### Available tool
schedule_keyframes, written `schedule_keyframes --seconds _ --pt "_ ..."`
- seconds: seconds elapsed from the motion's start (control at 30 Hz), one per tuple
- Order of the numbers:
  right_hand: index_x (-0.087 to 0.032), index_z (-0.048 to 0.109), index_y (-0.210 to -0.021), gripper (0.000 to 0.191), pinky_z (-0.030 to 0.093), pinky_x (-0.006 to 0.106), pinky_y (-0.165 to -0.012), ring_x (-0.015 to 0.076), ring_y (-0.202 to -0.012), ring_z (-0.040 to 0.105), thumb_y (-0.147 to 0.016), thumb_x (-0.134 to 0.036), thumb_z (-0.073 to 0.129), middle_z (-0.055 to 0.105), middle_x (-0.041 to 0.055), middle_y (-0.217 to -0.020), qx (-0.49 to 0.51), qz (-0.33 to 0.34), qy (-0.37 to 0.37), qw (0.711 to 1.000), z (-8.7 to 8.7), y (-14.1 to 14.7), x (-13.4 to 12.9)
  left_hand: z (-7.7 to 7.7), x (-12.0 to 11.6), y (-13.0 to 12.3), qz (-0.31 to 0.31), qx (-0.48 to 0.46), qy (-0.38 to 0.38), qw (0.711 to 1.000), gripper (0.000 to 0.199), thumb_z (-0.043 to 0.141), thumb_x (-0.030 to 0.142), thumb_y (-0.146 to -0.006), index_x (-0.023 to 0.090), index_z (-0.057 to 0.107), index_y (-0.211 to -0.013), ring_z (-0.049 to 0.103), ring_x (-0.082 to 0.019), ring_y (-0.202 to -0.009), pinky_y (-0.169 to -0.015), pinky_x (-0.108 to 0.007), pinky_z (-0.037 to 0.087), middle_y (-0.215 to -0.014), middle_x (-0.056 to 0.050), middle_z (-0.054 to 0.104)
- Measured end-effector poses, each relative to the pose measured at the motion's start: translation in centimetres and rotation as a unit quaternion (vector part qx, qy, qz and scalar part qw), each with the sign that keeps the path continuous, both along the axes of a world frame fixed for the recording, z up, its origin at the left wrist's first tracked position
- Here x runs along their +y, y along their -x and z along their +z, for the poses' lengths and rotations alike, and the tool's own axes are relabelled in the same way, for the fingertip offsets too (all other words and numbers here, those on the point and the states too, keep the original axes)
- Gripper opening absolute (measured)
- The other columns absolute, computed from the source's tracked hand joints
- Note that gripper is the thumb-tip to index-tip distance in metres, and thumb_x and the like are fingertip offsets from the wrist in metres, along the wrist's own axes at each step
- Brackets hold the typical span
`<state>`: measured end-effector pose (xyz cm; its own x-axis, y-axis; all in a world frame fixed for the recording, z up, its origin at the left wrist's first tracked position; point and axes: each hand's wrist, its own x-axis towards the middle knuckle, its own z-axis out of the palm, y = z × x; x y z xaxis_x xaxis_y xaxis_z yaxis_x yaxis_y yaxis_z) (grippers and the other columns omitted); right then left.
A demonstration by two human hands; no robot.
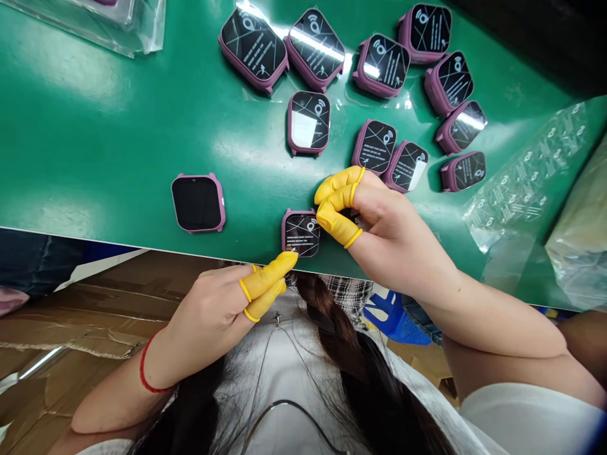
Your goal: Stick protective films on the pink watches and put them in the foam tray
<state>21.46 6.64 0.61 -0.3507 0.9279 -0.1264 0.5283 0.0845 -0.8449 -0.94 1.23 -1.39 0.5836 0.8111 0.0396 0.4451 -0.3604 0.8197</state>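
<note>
You're facing smooth, glossy counter [95,126]; plastic-looking watch cases [221,203], screens [196,203] gleaming glossy. You're wearing rubbery finger cots [270,275]; printed film [526,170] looking like crinkled plastic; cardboard [71,319] showing matt.

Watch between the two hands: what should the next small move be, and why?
Probably steady the watch with the left hand before working its far right corner: the right hand's covered fingertips are bunched by that corner, a left fingertip is at the near edge, and the watch lies close to the edge of the table.

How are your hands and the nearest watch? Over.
Left hand at nearest watch, lower edge. Right hand bunched at its upper corner. Other watches crowd beyond.
</note>
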Motion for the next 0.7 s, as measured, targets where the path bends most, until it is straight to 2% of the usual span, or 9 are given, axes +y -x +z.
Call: schedule_keyframes --seconds 0.23,0.4,0.7 --pt "-0.020 0.055 -0.073 0.016 0.049 0.042 -0.088 0.0199 -0.094 0.056 -0.089 -0.016 0.056 0.063 0.0048 -0.089 -0.007 0.002 0.001 1.000 0.02 -0.03 0.04 -0.06 -0.20 0.02 0.007 0.010 -0.040 0.999 0.022 0.049 0.020 -0.097 0.015 0.061 -0.115 0.070 -0.013 -0.069 -0.062 -0.024 0.058 -0.083 -0.004 0.075" --pt "-0.020 0.055 -0.073 0.016 0.048 0.041 -0.088 0.0200 -0.094 0.056 -0.089 -0.017 0.056 0.062 0.0049 -0.089 -0.007 0.002 0.003 1.000 0.08 -0.01 0.08 -0.12 -0.15 0.03 0.006 0.011 -0.042 0.999 0.019 0.050 0.019 -0.097 0.015 0.063 -0.110 0.070 -0.013 -0.069 -0.061 -0.024 0.057 -0.082 -0.004 0.075" --pt "-0.021 0.056 -0.073 0.016 0.049 0.042 -0.087 0.0201 -0.093 0.057 -0.089 -0.019 0.056 0.062 0.0049 -0.088 -0.007 0.002 0.001 1.000 0.02 -0.02 0.07 -0.02 -0.08 -0.08 0.004 0.012 -0.034 0.999 0.021 0.049 0.021 -0.098 0.015 0.063 -0.112 0.069 -0.013 -0.067 -0.060 -0.023 0.056 -0.082 -0.003 0.075"
